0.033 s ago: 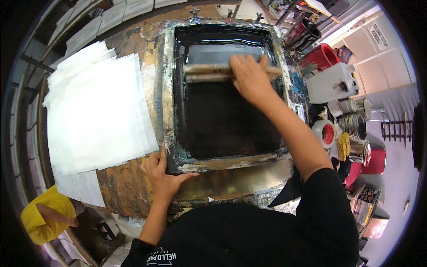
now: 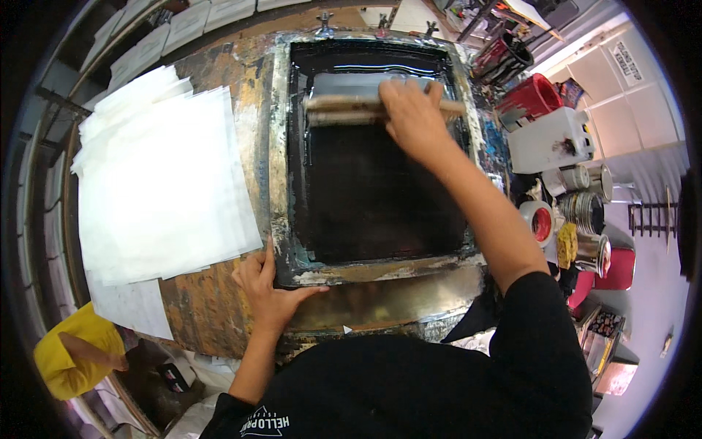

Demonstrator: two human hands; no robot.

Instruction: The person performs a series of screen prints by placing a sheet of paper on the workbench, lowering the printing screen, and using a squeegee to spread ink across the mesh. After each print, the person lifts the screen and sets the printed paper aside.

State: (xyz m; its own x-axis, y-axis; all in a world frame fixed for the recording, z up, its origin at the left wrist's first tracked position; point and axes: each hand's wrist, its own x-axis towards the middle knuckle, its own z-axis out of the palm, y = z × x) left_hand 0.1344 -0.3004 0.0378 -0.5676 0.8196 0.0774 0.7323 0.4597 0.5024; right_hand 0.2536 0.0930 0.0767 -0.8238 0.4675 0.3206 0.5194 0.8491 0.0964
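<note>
My right hand is closed over the wooden handle of a squeegee, which lies crosswise in the far part of a screen printing frame. A film of dark ink covers the mesh between the squeegee and the near rim. Beyond the blade, a wet strip of ink shines. At the frame's near left corner rests my left hand, thumb and fingers spread against the rim, holding nothing. The underside of the blade is hidden.
A stack of white paper sheets lies left of the frame. Clamps stand along its far edge. To the right are a red bucket, a white jerrycan, tape rolls and tins. A person in yellow is at lower left.
My right hand and the squeegee have shifted slightly farther away from me over the mesh. My left hand stays on the frame's corner.
</note>
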